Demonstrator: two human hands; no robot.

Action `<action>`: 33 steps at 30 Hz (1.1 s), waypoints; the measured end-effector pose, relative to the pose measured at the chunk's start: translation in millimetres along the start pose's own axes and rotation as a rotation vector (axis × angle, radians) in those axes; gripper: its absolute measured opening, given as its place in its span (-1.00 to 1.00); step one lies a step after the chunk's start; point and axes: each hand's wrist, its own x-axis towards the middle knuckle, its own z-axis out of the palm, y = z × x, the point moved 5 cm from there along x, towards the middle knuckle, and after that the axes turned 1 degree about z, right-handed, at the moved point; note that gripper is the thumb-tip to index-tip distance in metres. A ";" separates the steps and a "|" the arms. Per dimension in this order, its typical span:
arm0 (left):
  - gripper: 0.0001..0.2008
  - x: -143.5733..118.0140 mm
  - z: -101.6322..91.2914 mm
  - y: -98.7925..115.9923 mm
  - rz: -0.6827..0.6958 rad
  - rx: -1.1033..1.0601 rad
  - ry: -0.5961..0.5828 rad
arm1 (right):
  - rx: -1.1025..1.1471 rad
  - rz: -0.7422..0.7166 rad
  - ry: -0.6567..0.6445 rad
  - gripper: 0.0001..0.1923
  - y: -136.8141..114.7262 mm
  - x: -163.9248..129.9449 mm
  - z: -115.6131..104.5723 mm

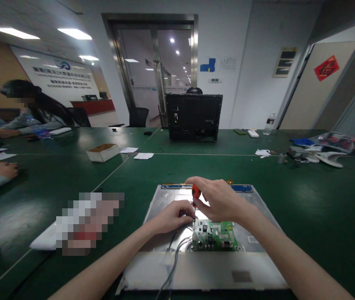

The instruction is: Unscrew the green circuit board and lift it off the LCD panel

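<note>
Head view: screwdriver (195, 196) with orange handle gripped upright by right hand (219, 200), fingers closed around handle, tip set at top-left corner of green circuit board (216, 235). Left hand (171, 216) rested beside tip, fingers curled on shaft. Board mounted on metal panel (165, 200), flat on green bench (321, 200).

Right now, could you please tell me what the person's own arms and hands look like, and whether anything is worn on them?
Both forearms are bare as far as the frame shows: no sleeves come into view. The left hand and the right hand wear no gloves, and I can see no rings, watch or wristband. No markings or cables are attached to either arm.
</note>
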 end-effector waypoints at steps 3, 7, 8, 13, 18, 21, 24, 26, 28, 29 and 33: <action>-0.89 -0.3 -0.5 4.0 -0.002 -0.013 0.011 | 0.005 0.015 -0.003 -0.59 1.4 1.3 1.0; -0.88 -0.8 -0.6 7.9 -0.003 -0.011 0.010 | -0.009 0.023 -0.011 -0.68 2.1 2.2 1.7; -0.88 -0.9 -0.6 8.1 0.000 -0.005 0.008 | -0.014 0.021 -0.014 -0.69 2.0 2.1 1.6; -0.92 -0.3 -0.7 4.9 0.011 0.003 0.007 | 0.000 -0.002 -0.007 -0.59 0.4 0.1 -2.1; -0.93 -0.3 -0.9 3.0 0.023 -0.015 0.009 | -0.009 -0.004 -0.001 -0.55 -0.3 -0.4 -2.8; -0.92 -0.4 -0.7 2.7 0.019 -0.014 0.004 | -0.014 0.006 0.000 -0.59 -0.1 0.6 -1.3; -0.92 -0.6 -0.5 1.9 -0.011 -0.001 0.007 | -0.020 0.015 0.009 -0.66 0.9 1.7 -1.0; -0.91 -0.9 -0.1 1.5 -0.036 0.010 0.007 | -0.044 0.021 0.009 -0.71 1.7 2.1 -1.1; -0.90 -1.2 0.4 1.4 -0.052 0.012 0.001 | -0.061 0.027 -0.002 -0.77 2.2 2.0 -1.4; -0.90 -1.2 0.5 1.5 -0.054 0.010 0.000 | -0.061 0.026 -0.005 -0.78 2.1 1.8 -1.9; -0.92 -0.9 -1.0 3.7 -0.021 0.003 0.016 | -0.023 0.006 0.003 -0.67 0.3 0.1 -5.8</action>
